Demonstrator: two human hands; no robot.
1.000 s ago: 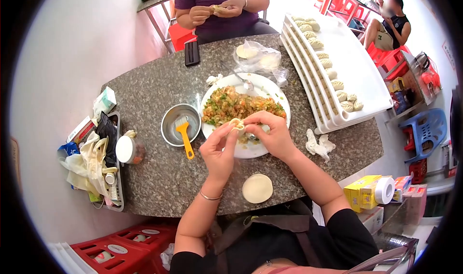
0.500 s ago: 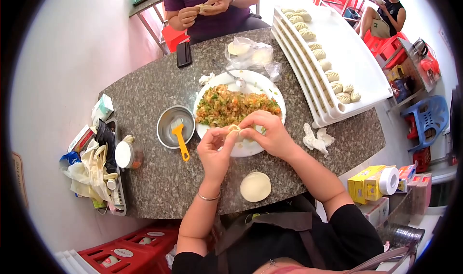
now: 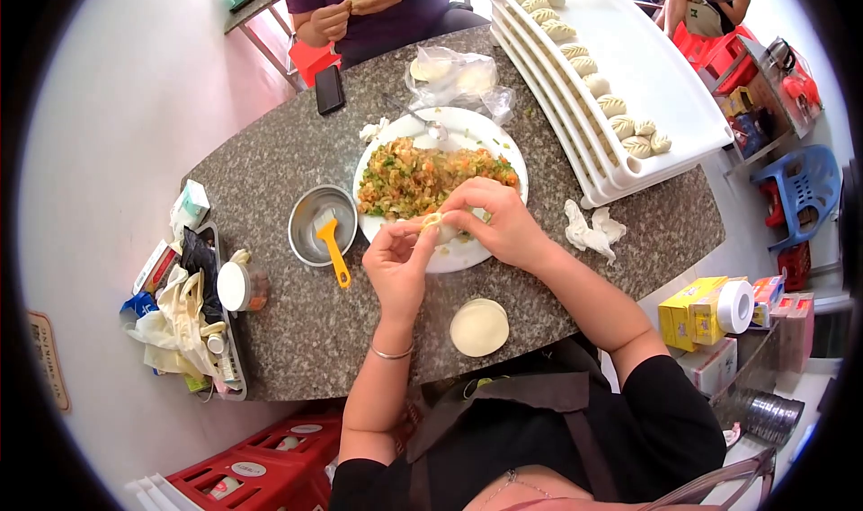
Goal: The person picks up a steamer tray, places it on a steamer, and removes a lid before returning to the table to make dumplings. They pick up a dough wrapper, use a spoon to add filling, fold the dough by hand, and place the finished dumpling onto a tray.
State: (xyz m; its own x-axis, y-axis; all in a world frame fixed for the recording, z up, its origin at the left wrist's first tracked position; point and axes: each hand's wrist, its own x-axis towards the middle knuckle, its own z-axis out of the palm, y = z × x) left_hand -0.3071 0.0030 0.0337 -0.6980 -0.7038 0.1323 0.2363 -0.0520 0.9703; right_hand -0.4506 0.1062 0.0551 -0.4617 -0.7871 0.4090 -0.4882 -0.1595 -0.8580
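My left hand (image 3: 395, 257) and my right hand (image 3: 496, 223) meet over the front of a white plate (image 3: 476, 124), fingers closed in a pinch. Between their fingertips is a partly folded dumpling (image 3: 433, 221), pale and small; my fingers hide much of it. Chopped orange and green filling (image 3: 422, 178) is heaped on the plate, with a spoon (image 3: 437, 132) at its back rim. Nearer to me, round dough wrappers (image 3: 479, 328) lie on the stone-patterned table (image 3: 279, 331). Left of the plate, a yellow-handled brush (image 3: 335, 255) rests in a metal bowl (image 3: 299, 237).
Stacked white trays (image 3: 656, 79) with pleated dumplings (image 3: 611, 106) stand at right. Crumpled tissue (image 3: 593, 232) lies before them. Bagged wrappers (image 3: 458, 79) and a phone (image 3: 330, 90) are at the back. Across the table a person's hands (image 3: 360, 8) hold dough. A cluttered basket (image 3: 235, 376) and jar (image 3: 235, 286) are left.
The whole view has shifted slightly, with the table's far side higher in the frame. Both my hands keep pinching the dumpling over the plate, fingers slightly moved.
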